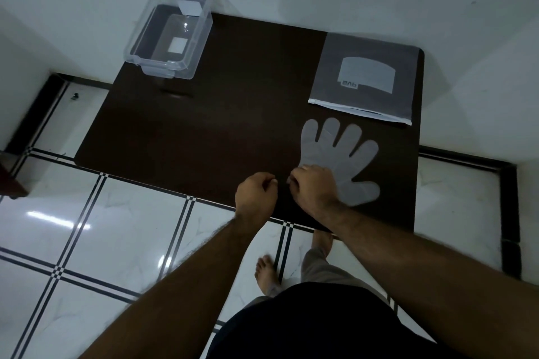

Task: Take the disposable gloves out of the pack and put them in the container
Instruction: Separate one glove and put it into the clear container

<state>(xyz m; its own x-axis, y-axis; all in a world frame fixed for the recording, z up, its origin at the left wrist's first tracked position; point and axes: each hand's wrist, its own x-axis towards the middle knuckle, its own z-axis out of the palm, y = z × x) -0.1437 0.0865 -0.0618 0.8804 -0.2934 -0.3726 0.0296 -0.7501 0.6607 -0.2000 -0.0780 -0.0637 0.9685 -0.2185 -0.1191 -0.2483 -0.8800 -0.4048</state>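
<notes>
Right hand fingers pinching glove cuff, left hand fingers curled together, table

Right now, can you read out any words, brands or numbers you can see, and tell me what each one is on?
"qvs", or something close: dark letters seen upside down on the pale label of the grey glove pack; too blurred to be sure.
White sticker on the clear container: no text readable.
Glove: no print visible.
</notes>
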